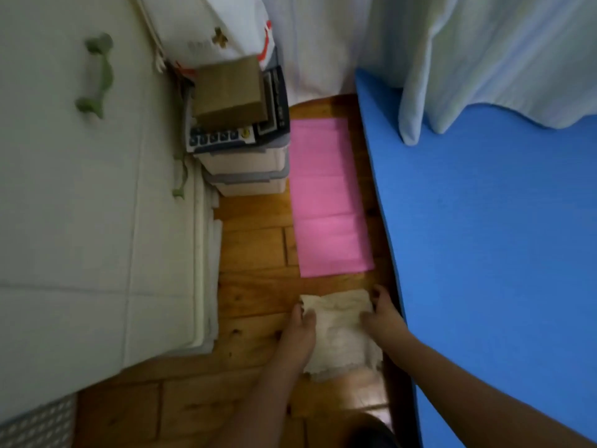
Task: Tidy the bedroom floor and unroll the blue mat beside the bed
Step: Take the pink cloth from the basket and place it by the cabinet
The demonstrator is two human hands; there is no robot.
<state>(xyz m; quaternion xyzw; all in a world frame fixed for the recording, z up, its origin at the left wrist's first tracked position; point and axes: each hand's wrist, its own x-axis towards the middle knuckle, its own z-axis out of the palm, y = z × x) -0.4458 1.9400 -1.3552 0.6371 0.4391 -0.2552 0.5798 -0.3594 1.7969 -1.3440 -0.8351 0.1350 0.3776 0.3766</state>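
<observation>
The blue mat (pixel 484 237) lies flat and unrolled along the right side, its far end under a hanging pale sheet (pixel 468 59). A cream cloth (pixel 339 331) lies on the wooden floor (pixel 255 253) beside the mat's left edge. My left hand (pixel 298 331) pinches the cloth's far left corner. My right hand (pixel 379 313) grips its right edge, fingers curled over the fabric. Just beyond the cloth a pink rectangular mat (pixel 326 195) lies flat on the floor.
A white cabinet (pixel 80 205) with green handles fills the left. Stacked plastic drawers (pixel 245 169) carry a cardboard box (pixel 229 88) and a white bag (pixel 210 24) at the back. A narrow strip of floor runs between cabinet and blue mat.
</observation>
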